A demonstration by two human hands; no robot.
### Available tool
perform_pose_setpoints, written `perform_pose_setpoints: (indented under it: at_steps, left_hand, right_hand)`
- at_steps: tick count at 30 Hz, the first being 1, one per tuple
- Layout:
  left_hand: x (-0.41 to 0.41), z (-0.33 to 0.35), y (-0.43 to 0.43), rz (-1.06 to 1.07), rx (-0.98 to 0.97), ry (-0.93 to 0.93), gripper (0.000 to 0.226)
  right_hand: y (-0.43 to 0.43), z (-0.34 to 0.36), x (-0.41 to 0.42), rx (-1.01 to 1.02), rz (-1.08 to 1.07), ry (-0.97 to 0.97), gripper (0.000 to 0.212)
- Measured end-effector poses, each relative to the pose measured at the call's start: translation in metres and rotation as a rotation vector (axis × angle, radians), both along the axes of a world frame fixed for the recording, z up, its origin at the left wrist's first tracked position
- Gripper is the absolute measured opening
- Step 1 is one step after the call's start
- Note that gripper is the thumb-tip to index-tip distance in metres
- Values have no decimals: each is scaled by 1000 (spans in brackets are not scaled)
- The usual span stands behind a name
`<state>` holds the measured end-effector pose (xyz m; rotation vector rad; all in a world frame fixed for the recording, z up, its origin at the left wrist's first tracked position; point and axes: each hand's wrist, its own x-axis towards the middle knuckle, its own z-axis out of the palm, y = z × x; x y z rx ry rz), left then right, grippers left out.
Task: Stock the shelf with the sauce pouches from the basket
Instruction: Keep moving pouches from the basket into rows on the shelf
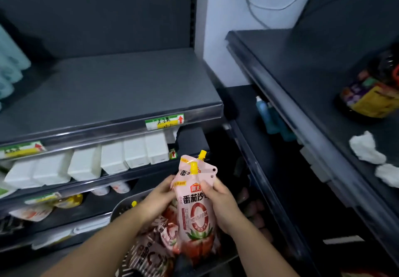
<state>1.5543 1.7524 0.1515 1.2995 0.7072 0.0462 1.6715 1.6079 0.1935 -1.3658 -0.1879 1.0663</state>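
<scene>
Pink, yellow-capped sauce pouches stand upright, gripped between left hand and right hand.

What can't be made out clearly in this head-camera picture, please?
All in the head view:
- Rear pouch: mostly behind the front pouch that the left hand and right hand hold.
- Basket: its pouch count, hidden by the arms and the bottom edge.
- Dark bottle: label blurred, cut by the right edge.
- Shelf tag: print too blurred.
</scene>
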Motion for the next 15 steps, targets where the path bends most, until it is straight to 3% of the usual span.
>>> perform_pose_setpoints:
  at_steps: [7, 10, 11, 13, 15]
  left_hand:
    - [30, 36, -2, -74, -182, -118, 54]
    - [51, 58, -20, -100, -199, -170, 46]
    - [59, 71, -30, -129, -193, -195, 48]
    - [71, 98, -53, -208, -165, -254, 57]
    - [81, 123, -72, -271, -111, -303, 71]
  right_hand:
    - [-54, 41, 30, 3, -526, 144, 20]
    - [-85, 71, 33, 51, -439, 173, 17]
    - [-98, 83, 31, 83, -393, 144, 26]
    - [-120, 108, 27, 140, -329, 44, 46]
    - [-140, 132, 21, 164, -348, -36, 46]
